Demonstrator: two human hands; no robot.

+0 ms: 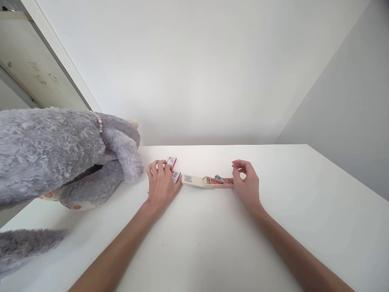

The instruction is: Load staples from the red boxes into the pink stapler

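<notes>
Nearest, a smooth, matte white bench is spread below both hands, with a fluffy grey plush piece seen to the left. The left hand is held palm down, its fingers curled and slightly parted over two small, glossy red-and-white boxes; how firmly they are gripped cannot be told. Between the hands, a slim hinged case is laid open: its smooth cream half, bearing a speckled square, is pointed at the left thumb, while its pink trough, filled with copper-coloured bits and topped by a silver metal piece, is met by the right hand. There, thumb and forefinger are bent into a near-closed ring; whether anything is pinched cannot be told. Left of the left hand, a curly-furred grey plush toy is seen; beyond everything, a plain wall.
</notes>
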